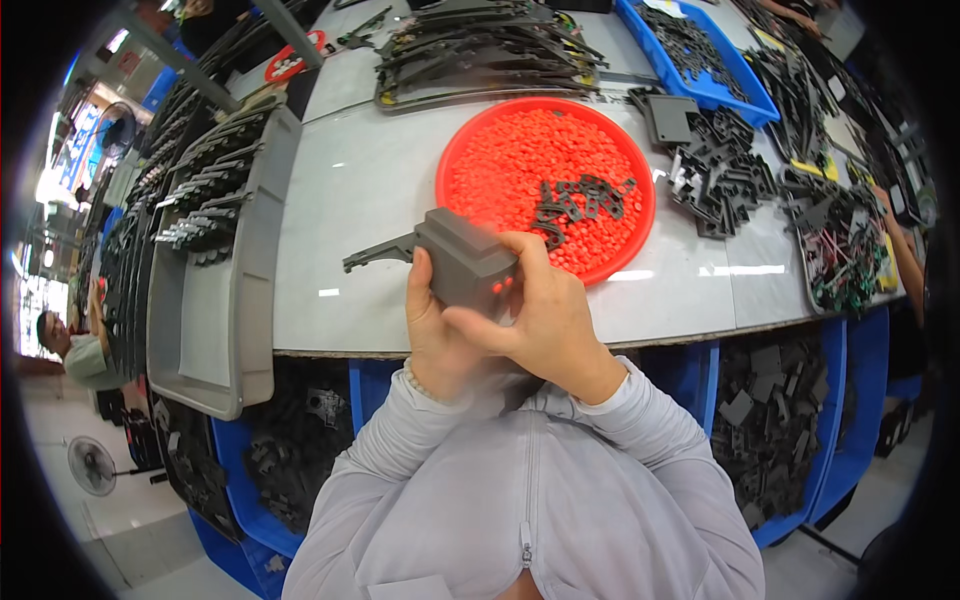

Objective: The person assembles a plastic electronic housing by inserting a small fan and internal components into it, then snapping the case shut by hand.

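Note:
Over the near edge of the table I hold a dark grey plastic housing (pixel 462 262) with a boxy body and a thin curved arm that sticks out to the left. My left hand (pixel 432 335) grips its left side and underside, thumb on the front. Closed around its right end is my right hand (pixel 558 325), the fingers over the top and the thumb below. Several small red dots, like plugs, show on the housing by the right fingers. Just behind is a round red tray (pixel 447 185) full of small red plastic pieces (pixel 510 150), with small dark brackets (pixel 590 197) on top.
A grey bin (pixel 258 270) with stacked dark arms stands at left. Long dark parts (pixel 490 50) lie at the back. A blue tray (pixel 755 103), dark plastic parts (pixel 722 175) and coloured-wire parts (pixel 845 255) are at right. Blue bins (pixel 705 385) sit below the table edge.

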Action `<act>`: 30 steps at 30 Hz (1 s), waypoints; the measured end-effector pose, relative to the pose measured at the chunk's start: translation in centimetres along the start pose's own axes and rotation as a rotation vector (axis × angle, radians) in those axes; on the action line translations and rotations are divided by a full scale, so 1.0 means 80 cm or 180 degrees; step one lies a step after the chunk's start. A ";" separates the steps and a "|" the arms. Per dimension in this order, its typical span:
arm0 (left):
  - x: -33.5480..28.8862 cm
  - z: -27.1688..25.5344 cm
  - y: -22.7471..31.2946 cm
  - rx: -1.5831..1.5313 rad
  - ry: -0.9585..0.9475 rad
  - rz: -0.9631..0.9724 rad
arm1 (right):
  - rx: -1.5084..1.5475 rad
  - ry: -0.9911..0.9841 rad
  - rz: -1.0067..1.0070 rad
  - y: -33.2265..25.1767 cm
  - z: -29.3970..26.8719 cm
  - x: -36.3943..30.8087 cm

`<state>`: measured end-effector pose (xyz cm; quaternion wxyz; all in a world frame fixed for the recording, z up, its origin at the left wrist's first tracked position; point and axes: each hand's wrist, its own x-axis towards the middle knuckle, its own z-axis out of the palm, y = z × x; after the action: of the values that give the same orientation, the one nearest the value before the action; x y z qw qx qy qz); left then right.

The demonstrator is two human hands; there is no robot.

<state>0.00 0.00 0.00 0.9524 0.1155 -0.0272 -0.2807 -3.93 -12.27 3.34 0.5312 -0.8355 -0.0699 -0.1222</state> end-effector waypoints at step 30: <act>-0.093 -0.164 0.647 0.4386 0.3490 0.3626 | -0.0652 0.1140 -0.0025 0.135 -0.072 -0.104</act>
<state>22.59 48.91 -0.48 0.5538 0.7144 0.2038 0.3761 -9.99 -21.96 -6.07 0.4468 -0.8498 0.0352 -0.2773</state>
